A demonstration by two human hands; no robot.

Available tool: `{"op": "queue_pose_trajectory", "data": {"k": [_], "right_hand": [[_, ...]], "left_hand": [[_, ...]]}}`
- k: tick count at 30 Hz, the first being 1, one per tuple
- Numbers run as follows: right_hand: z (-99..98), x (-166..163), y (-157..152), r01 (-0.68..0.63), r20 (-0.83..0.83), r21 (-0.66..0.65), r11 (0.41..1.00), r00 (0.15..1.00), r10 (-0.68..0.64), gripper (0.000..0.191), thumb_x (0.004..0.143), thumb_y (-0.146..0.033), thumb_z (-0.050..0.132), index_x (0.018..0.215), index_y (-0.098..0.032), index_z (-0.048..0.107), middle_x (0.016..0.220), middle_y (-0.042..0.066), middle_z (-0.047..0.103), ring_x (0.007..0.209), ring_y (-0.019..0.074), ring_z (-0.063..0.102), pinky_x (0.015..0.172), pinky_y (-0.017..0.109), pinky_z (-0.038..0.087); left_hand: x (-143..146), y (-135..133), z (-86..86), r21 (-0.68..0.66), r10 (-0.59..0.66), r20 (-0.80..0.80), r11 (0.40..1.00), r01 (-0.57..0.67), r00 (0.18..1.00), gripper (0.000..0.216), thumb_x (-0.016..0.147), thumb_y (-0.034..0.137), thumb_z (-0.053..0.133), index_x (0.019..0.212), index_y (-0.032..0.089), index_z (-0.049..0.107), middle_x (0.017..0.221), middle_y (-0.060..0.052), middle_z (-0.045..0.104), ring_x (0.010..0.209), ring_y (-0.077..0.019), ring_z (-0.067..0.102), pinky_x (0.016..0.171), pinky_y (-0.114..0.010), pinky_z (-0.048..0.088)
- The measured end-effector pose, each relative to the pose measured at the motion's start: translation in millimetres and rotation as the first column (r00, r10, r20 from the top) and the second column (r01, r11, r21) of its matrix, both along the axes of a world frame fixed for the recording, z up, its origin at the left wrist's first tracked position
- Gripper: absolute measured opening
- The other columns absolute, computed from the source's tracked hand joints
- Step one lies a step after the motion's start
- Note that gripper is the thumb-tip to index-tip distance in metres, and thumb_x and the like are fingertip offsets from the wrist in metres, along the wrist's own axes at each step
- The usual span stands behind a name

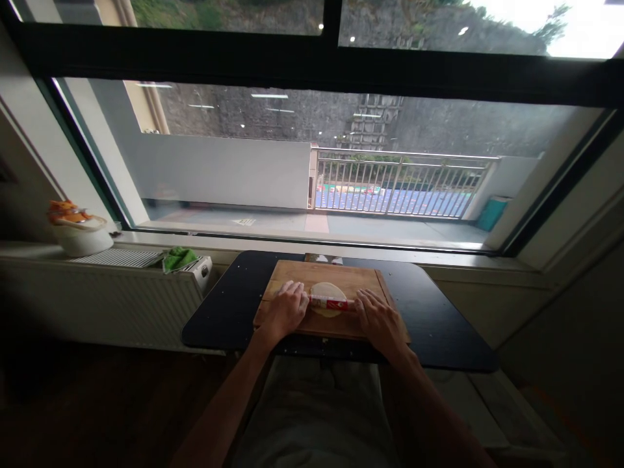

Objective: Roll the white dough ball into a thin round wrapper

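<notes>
A round, flat sheet of pale dough (327,290) lies on a wooden board (292,271). Across the dough runs a rolling pin (336,303) with a red and white wrapping round its middle. My left hand (288,305) is closed over the pin's left end, fingers bent forward. At the other end, my right hand (379,315) covers the pin with its fingers curved over it. Both palms hide the pin's ends. The dough shows on both sides of the pin, between my hands.
The board rests on a black table (219,312) with rounded corners, against the window sill. A small patterned box (324,259) sits behind the board. To the left are a white radiator (146,296), a green cloth (179,259) and a white pot-like container (82,234).
</notes>
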State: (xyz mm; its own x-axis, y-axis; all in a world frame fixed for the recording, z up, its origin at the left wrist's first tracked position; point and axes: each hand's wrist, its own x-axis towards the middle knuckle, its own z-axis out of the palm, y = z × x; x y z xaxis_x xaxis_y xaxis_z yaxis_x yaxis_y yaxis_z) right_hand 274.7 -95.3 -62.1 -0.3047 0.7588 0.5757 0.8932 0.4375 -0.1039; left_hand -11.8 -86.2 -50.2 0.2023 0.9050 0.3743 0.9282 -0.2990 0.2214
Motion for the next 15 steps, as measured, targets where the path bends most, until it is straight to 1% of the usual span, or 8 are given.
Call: {"op": "queue_pose_trajectory", "data": {"k": [2, 5, 8, 10, 12, 15], "right_hand": [[3.1, 0, 6, -0.014, 0.004, -0.022, 1.0, 1.0, 0.014, 0.048, 0.117, -0.031, 0.036, 0.135, -0.016, 0.078, 0.138, 0.014, 0.08, 0.141, 0.0278, 0.069, 0.122, 0.045, 0.054], [4.8, 0, 20, -0.014, 0.012, -0.027, 1.0, 1.0, 0.014, 0.045, 0.114, -0.026, 0.04, 0.133, -0.019, 0.08, 0.139, 0.012, 0.08, 0.143, 0.0286, 0.067, 0.125, 0.05, 0.051], [2.8, 1, 35, 0.002, 0.046, -0.038, 0.999, 0.999, 0.0, 0.039, 0.109, -0.026, 0.052, 0.136, -0.018, 0.078, 0.138, 0.014, 0.08, 0.143, 0.0326, 0.066, 0.125, 0.057, 0.05], [2.3, 1, 44, 0.001, 0.11, -0.08, 0.997, 0.994, 0.008, 0.039, 0.105, -0.027, 0.059, 0.138, -0.019, 0.077, 0.138, 0.015, 0.079, 0.141, 0.0338, 0.067, 0.126, 0.057, 0.049], [3.7, 0, 52, 0.014, 0.157, -0.129, 0.992, 0.988, 0.006, 0.039, 0.108, -0.022, 0.051, 0.139, -0.021, 0.076, 0.139, 0.012, 0.079, 0.14, 0.03, 0.068, 0.128, 0.053, 0.047], [8.8, -2, 61, 0.062, 0.19, -0.166, 0.984, 0.981, -0.03, 0.043, 0.11, -0.019, 0.043, 0.14, -0.02, 0.073, 0.143, 0.013, 0.077, 0.14, 0.029, 0.066, 0.129, 0.051, 0.042]], "left_hand": [[-3, 3, -0.3, 0.008, -0.012, -0.007, 1.0, 0.012, 1.0, 0.043, 0.114, 0.028, 0.039, 0.137, 0.015, 0.073, 0.148, -0.015, 0.074, 0.144, -0.0284, 0.063, 0.125, -0.043, 0.049], [-7, 13, -1.4, 0.007, -0.037, -0.034, 0.999, 0.037, 0.999, 0.043, 0.115, 0.028, 0.038, 0.135, 0.017, 0.074, 0.147, -0.013, 0.075, 0.143, -0.0274, 0.063, 0.126, -0.042, 0.047], [-9, 26, -1.1, -0.012, -0.042, -0.078, 0.999, 0.041, 0.996, 0.043, 0.115, 0.03, 0.037, 0.13, 0.021, 0.076, 0.147, -0.01, 0.075, 0.144, -0.0259, 0.062, 0.128, -0.039, 0.044], [-8, 35, 1.0, -0.039, -0.025, -0.097, 0.999, 0.021, 0.995, 0.043, 0.115, 0.032, 0.037, 0.126, 0.023, 0.078, 0.146, -0.009, 0.075, 0.142, -0.0264, 0.063, 0.127, -0.039, 0.045], [-5, 45, 4.2, -0.07, 0.006, -0.106, 0.997, -0.014, 0.994, 0.044, 0.115, 0.034, 0.037, 0.124, 0.023, 0.079, 0.144, -0.011, 0.076, 0.139, -0.0285, 0.065, 0.124, -0.042, 0.047], [-3, 60, 9.0, -0.092, 0.043, -0.119, 0.994, -0.054, 0.992, 0.043, 0.113, 0.035, 0.041, 0.135, 0.021, 0.075, 0.148, -0.013, 0.073, 0.138, -0.0295, 0.065, 0.123, -0.043, 0.046]]}}
